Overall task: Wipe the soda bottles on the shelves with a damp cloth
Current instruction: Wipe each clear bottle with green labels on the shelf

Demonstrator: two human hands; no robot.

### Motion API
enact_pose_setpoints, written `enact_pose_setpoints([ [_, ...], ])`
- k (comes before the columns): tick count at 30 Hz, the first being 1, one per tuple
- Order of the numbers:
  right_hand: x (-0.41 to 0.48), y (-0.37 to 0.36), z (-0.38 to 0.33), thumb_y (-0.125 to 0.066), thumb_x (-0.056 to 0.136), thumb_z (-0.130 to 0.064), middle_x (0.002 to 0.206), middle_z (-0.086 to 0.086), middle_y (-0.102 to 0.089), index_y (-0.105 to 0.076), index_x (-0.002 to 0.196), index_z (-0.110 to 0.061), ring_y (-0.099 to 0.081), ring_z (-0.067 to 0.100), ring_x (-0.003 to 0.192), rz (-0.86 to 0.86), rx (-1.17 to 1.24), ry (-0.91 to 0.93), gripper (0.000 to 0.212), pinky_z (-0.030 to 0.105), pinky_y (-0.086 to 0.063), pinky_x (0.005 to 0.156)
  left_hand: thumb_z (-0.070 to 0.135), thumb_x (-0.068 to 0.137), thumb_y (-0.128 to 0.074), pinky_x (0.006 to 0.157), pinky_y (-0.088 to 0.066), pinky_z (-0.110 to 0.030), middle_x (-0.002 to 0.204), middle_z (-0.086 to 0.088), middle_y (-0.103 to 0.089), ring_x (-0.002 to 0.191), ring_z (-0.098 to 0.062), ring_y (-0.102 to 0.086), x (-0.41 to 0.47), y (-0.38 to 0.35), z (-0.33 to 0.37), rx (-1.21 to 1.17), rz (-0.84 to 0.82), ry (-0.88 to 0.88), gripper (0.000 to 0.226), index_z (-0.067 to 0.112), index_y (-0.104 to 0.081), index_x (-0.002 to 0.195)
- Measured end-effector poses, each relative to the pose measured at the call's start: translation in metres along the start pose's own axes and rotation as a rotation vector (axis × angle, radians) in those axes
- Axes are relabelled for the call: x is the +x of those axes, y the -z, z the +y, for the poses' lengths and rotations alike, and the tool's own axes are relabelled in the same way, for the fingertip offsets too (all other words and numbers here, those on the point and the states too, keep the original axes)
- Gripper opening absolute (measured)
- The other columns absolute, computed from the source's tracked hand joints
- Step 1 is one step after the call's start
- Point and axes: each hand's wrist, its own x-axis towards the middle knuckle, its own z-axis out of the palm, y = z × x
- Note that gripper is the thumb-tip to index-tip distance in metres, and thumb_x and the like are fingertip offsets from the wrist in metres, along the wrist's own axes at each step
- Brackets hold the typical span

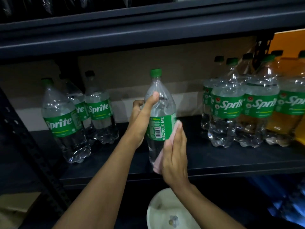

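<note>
Bottle, green cap, is being held upright over the middle of the shelf, its base hidden. Left hand is gripping its upper body, thumb lying across the shoulder. Right hand, fingers straight, is pressing a pink cloth against its lower right side. Left bottles and right bottles are standing either side. White bowl is sitting below.
</note>
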Motion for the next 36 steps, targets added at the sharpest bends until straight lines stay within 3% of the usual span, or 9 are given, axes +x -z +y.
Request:
enact_pose_setpoints([
  [2,0.032,0.005,-0.022,-0.02,0.109,-0.052,0.167,-0.016,-0.014,0.0,0.16,-0.049,-0.021,0.007,0.154,0.018,0.034,0.035,0.055,0.05,-0.032,0.121,0.076,0.08,-0.07,0.108,-0.052,-0.053,0.122,-0.006,-0.077,0.114,-0.024,-0.074,-0.001,0.0,0.0,-0.001,-0.055,-0.027,0.08,0.015,-0.067,0.131],
  [5,0.091,0.015,-0.063,-0.024,0.11,-0.048,0.145,-0.008,-0.043,-0.015,0.161,-0.047,-0.05,0.012,0.129,-0.042,-0.02,0.05,0.051,0.046,-0.047,0.104,0.068,0.1,-0.048,0.103,-0.053,-0.043,0.118,0.0,-0.079,0.112,-0.012,-0.074,-0.002,0.0,0.001,0.054,-0.078,-0.047,0.055,0.027,-0.075,0.125],
  [10,0.139,0.018,-0.083,-0.031,0.105,-0.046,0.116,0.003,-0.062,-0.037,0.157,-0.033,-0.06,0.021,0.105,-0.155,-0.096,-0.026,0.054,0.039,-0.045,0.084,0.058,0.106,-0.036,0.097,-0.058,-0.05,0.117,-0.015,-0.078,0.111,-0.03,-0.075,-0.004,-0.001,0.003,-0.113,-0.077,-0.018,0.058,0.022,-0.079,0.118],
  [14,0.094,-0.002,-0.069,-0.038,0.103,-0.043,0.144,0.005,-0.054,-0.026,0.162,-0.024,-0.055,0.019,0.127,0.087,-0.136,0.161,0.063,0.044,-0.05,0.102,0.081,0.097,-0.04,0.085,-0.058,-0.041,0.123,-0.014,-0.075,0.108,-0.025,-0.073,-0.005,0.0,-0.005,-0.04,-0.07,-0.068,0.077,0.019,-0.072,0.132],
  [18,0.045,-0.015,-0.027,-0.034,0.107,-0.045,0.171,0.009,-0.015,-0.013,0.164,-0.017,-0.018,0.016,0.157,0.153,-0.136,0.182,0.067,0.041,-0.029,0.123,0.093,0.074,-0.064,0.112,-0.048,-0.055,0.137,-0.011,-0.069,0.126,-0.028,-0.067,0.006,0.005,-0.018,-0.069,-0.068,-0.038,0.101,0.017,-0.064,0.14],
  [21,0.004,-0.017,0.004,-0.025,0.109,-0.05,0.172,0.003,-0.002,0.002,0.164,-0.024,-0.011,0.017,0.159,0.065,-0.114,0.155,0.067,0.042,-0.024,0.125,0.085,0.077,-0.067,0.115,-0.044,-0.062,0.127,-0.018,-0.073,0.123,-0.038,-0.068,0.006,0.004,-0.014,-0.112,-0.107,-0.08,0.09,0.012,-0.071,0.13],
  [26,-0.019,-0.01,0.018,-0.021,0.107,-0.054,0.169,-0.018,0.017,0.022,0.157,-0.044,0.001,0.006,0.157,-0.053,-0.137,0.073,0.068,0.026,-0.007,0.125,0.073,0.092,-0.052,0.116,-0.045,-0.059,0.128,-0.011,-0.075,0.123,-0.03,-0.069,0.002,0.005,-0.008,-0.079,-0.125,-0.064,0.07,0.017,-0.072,0.13],
  [33,0.065,0.001,-0.045,-0.028,0.108,-0.042,0.173,0.003,0.0,0.001,0.164,-0.029,-0.005,0.016,0.158,-0.028,-0.222,0.171,0.064,0.04,-0.01,0.127,0.053,0.111,-0.027,0.114,-0.047,-0.048,0.121,-0.012,-0.077,0.12,-0.025,-0.071,-0.005,0.003,0.003,-0.029,-0.143,-0.032,0.063,0.014,-0.074,0.125],
  [36,0.098,0.002,-0.068,-0.037,0.107,-0.032,0.171,0.005,-0.017,-0.022,0.163,-0.022,-0.026,0.021,0.152,0.002,-0.264,0.26,0.06,0.04,-0.023,0.122,0.053,0.11,-0.025,0.118,-0.042,-0.06,0.12,-0.015,-0.077,0.115,-0.023,-0.072,-0.004,0.004,0.008,-0.006,-0.138,-0.061,0.062,0.02,-0.073,0.13],
])
